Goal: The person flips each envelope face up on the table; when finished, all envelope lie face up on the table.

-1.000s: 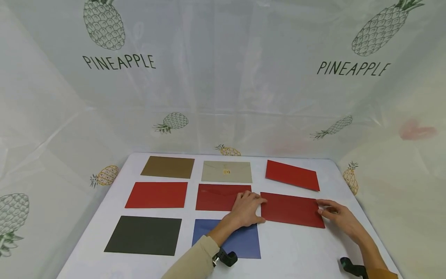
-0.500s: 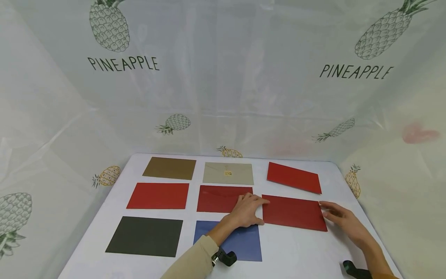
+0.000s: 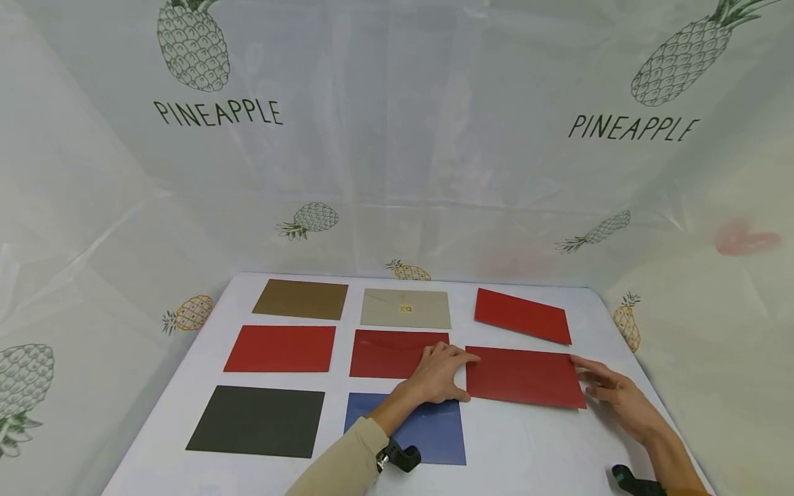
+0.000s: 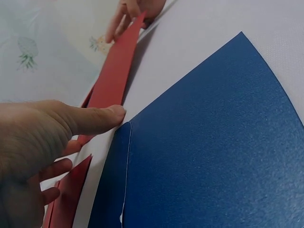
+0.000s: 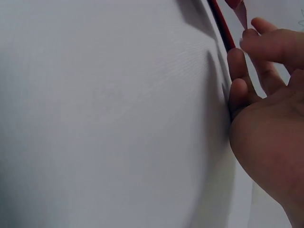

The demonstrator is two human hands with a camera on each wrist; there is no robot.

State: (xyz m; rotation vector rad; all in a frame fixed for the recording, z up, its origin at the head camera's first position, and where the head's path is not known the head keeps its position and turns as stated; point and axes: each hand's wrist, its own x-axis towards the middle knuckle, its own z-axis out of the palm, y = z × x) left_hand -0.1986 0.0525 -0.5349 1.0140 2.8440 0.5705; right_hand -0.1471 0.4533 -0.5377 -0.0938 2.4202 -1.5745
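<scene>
On the left, a bright red envelope (image 3: 280,348) lies flat on the white table (image 3: 515,448). Next comes a red envelope with a flap (image 3: 381,353), and a blue envelope (image 3: 440,441) sits nearer. The left hand (image 3: 433,377) crosses over these two. Its thumb and fingers are spread and loose, not squeezing, at the left edge of the plain red envelope (image 3: 522,377). That one sits in the right column, middle row, between both hands. It is long and smooth with straight sides and pointy corners (a bit darker than the slanted red envelope (image 3: 523,317) behind it). Its right end looks lifted a little. There the right hand (image 3: 623,401) touches the edge with loose fingers, not clenched.
</scene>
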